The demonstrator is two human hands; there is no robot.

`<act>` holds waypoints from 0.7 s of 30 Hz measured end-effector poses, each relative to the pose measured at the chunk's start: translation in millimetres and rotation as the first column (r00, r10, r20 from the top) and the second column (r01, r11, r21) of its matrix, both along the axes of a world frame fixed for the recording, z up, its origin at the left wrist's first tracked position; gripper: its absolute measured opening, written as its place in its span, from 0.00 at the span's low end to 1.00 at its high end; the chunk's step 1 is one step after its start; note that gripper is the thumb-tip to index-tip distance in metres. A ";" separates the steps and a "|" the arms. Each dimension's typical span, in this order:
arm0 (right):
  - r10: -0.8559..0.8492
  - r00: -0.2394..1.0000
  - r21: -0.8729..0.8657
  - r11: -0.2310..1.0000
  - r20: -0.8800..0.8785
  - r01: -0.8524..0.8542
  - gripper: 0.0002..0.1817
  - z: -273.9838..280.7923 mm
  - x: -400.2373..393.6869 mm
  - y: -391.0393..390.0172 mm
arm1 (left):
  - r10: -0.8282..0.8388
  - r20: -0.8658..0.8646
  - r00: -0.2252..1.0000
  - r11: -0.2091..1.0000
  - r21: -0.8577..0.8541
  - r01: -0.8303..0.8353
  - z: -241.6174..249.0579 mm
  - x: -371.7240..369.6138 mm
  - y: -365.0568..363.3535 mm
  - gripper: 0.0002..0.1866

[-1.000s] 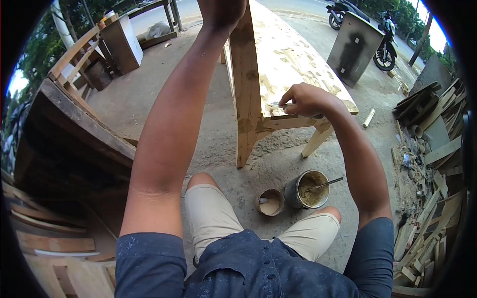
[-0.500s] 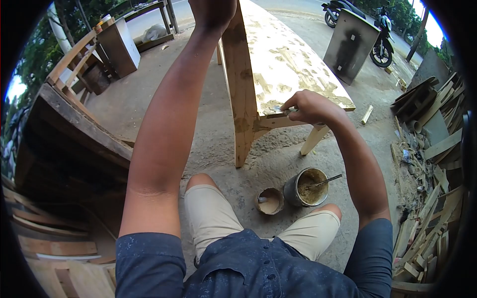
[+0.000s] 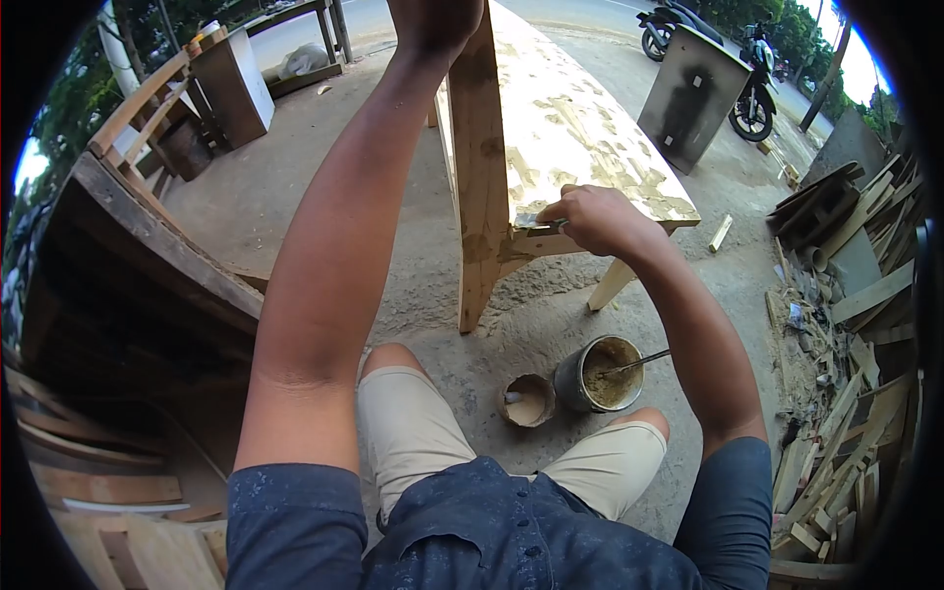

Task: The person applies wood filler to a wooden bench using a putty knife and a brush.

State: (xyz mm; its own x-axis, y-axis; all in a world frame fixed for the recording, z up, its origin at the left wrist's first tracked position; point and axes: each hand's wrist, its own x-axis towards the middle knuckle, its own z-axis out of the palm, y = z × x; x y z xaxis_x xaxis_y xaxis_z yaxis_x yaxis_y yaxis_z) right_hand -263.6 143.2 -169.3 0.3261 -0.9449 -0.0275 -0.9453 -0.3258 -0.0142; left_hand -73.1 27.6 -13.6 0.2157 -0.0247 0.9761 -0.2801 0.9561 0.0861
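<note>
My right hand [image 3: 596, 218] is closed round a small scraper [image 3: 531, 221], whose flat blade rests on the near edge of a wooden panel [image 3: 560, 118] smeared with brownish filler. A wooden post [image 3: 479, 187] stands at the panel's left corner. My left hand [image 3: 438, 22] is at the top of the post, its fingers cut off by the frame's upper edge. On the ground below sit a metal can [image 3: 570, 382] of brown paste with a stick [image 3: 639, 362] in it, and a smaller bowl [image 3: 506, 405] of pale liquid.
Wood scraps [image 3: 855, 442] are piled along the right side. A motorcycle [image 3: 752, 108] stands behind a grey board [image 3: 688, 98] at the upper right. A large wooden piece [image 3: 162, 236] is at the left, with a cabinet [image 3: 236, 88] beyond it.
My right hand has moved left along the panel's near edge with the scraper, towards the post. The view has shifted slightly.
</note>
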 end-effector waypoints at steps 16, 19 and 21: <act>-0.104 0.947 0.055 0.994 0.304 0.091 0.23 -33.9 -16.3 30.8 | -0.034 -0.061 0.998 0.999 -0.018 0.033 0.1 -2.7 2.7 0.11; -0.076 0.937 -0.035 0.995 0.340 0.093 0.21 -39.0 -13.1 44.6 | 0.000 -0.036 0.999 1.000 -0.012 0.000 0.1 -0.8 1.0 0.11; -0.132 0.955 0.107 0.989 0.264 0.107 0.20 -23.7 -13.3 53.7 | -0.051 -0.039 0.998 0.999 -0.011 0.051 1.3 -2.0 3.1 0.11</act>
State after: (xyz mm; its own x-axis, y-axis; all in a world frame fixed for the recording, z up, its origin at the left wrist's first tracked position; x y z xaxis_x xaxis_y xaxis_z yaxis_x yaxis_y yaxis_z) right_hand -276.8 196.9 -193.1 0.2179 -0.9751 -0.0410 -0.9342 -0.1962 -0.2978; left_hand -75.1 30.6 -12.4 0.2525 -0.0269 0.9672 -0.2276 0.9699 0.0863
